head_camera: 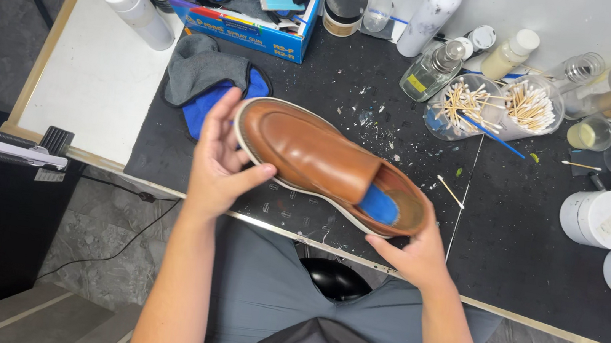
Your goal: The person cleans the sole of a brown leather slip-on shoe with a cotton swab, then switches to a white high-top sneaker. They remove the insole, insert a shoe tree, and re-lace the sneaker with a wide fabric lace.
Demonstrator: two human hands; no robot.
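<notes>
- We hold a smooth tan leather shoe (326,162), white-edged sole, blue insole, above the speckled black desk (527,243).
- Our left hand (221,160) wraps curled fingers round its rounded toe.
- Our right hand (413,249) cups the heel, fingers curled underneath.

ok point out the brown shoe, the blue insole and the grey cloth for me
brown shoe (308,149): head view, on the leather upper over the toe.
blue insole (380,205): head view, on the blue lining showing inside the heel opening.
grey cloth (205,72): head view, on the grey fold lying over its blue part.
</notes>
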